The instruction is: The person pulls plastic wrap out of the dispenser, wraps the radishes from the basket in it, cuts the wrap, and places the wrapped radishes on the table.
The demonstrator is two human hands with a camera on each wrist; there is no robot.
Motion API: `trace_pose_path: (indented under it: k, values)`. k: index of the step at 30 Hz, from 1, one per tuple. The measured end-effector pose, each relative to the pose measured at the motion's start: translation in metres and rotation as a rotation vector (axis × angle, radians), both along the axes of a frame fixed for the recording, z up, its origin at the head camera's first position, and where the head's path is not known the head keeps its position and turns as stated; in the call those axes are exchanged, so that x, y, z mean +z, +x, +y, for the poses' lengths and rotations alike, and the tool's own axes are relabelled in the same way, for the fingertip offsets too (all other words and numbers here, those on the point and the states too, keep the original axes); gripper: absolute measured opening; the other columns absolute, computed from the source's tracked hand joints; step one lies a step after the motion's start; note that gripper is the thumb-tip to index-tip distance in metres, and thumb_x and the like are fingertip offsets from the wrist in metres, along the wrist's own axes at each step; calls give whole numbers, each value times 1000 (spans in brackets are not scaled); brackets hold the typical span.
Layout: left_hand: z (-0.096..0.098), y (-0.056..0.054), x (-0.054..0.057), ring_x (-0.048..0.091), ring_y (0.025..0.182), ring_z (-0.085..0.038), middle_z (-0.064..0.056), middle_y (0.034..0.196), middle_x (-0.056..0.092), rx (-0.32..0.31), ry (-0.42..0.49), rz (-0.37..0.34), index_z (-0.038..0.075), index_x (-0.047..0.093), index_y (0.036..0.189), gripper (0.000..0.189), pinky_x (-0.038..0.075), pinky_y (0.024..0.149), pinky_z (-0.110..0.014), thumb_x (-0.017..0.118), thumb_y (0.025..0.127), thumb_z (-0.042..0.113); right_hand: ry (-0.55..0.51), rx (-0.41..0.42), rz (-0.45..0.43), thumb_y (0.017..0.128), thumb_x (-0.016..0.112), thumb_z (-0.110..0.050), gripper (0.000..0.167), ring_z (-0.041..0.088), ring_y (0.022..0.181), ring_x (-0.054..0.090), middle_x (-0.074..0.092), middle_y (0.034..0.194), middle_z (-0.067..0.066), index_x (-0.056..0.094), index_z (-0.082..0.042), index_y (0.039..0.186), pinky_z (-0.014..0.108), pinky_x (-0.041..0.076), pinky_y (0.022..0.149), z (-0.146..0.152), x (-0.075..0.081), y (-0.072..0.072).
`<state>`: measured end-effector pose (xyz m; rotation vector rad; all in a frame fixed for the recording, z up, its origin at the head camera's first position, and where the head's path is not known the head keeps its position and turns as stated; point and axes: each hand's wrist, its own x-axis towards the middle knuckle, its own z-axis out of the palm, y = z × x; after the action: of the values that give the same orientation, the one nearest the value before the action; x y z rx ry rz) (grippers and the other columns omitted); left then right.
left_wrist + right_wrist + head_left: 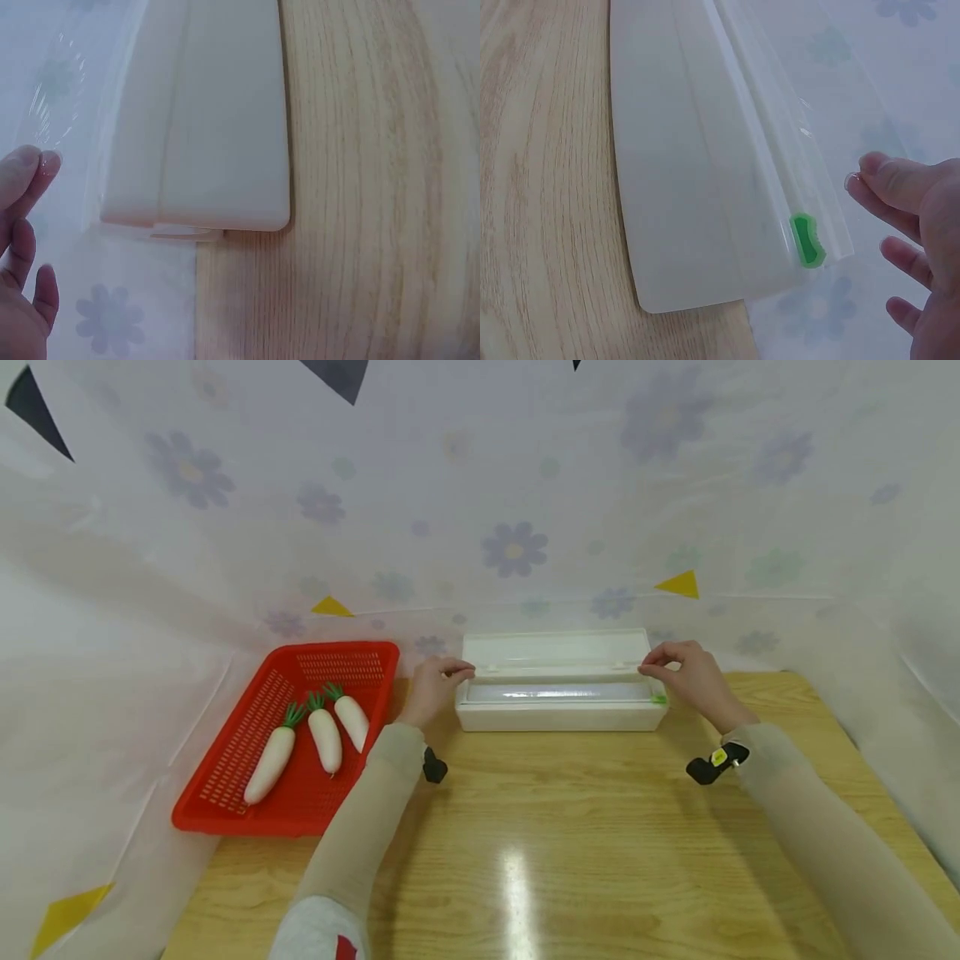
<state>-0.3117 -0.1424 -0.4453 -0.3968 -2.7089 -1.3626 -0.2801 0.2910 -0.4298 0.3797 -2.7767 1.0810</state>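
A white cling film dispenser box [562,720] sits at the back of the table with its lid [555,647] raised. Inside lies a shiny roll [558,692] of film. At the box's left end my left hand [432,689] pinches a corner of the clear cling film [56,105] between thumb and forefinger. My right hand [692,681] pinches the film's other corner past the right end. The sheet is so transparent that its outline is hard to follow. A green slide cutter [808,241] sits at the box's right end.
To the left stands a red plastic basket [217,768] with three white radishes, one of them a radish [270,764] near its left wall. A flowered plastic sheet [450,485] hangs behind the wooden table [570,827].
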Motion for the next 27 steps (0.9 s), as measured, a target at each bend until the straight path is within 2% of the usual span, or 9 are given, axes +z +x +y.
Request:
trace_pose_path:
  k: [4,8,13,16,21,27]
  values:
    - [-3,-3,1,65,99,-24,-7,108,77,-25,73,1,4,80,112,21,54,88,-40,74,98,19,-16,-8,4,102,70,-23,26,41,117,49,68,109,22,75,0,114,59,40,91,-1,3,0]
    - [-4,-3,7,62,96,-23,-8,105,76,-41,121,7,1,79,114,23,53,85,-37,74,97,17,-30,-11,3,102,71,-24,30,42,121,47,67,116,24,77,1,116,61,41,95,0,9,0]
    - [-5,0,17,62,100,-24,-7,109,75,-39,125,-4,4,79,116,24,53,89,-39,74,98,20,-102,-28,-7,100,73,-24,30,41,131,46,64,129,25,77,3,114,65,37,107,2,14,1]
    - [-8,1,22,63,103,-24,-6,112,74,-33,100,-27,7,79,118,27,54,92,-41,73,99,25,-109,-37,-16,99,74,-26,33,41,136,46,61,138,26,77,2,115,65,34,112,4,17,2]
    - [-14,0,30,65,107,-21,-2,115,76,-33,83,-68,14,81,117,25,55,96,-42,74,98,28,-88,-33,-41,100,72,-35,38,39,129,51,64,131,25,78,0,114,64,40,106,5,25,2]
    - [-18,1,39,66,108,-21,-2,112,77,-87,58,-40,14,82,115,22,53,99,-43,76,97,25,-84,-39,-50,100,70,-43,45,36,124,52,64,127,20,77,-1,116,63,41,102,9,31,5]
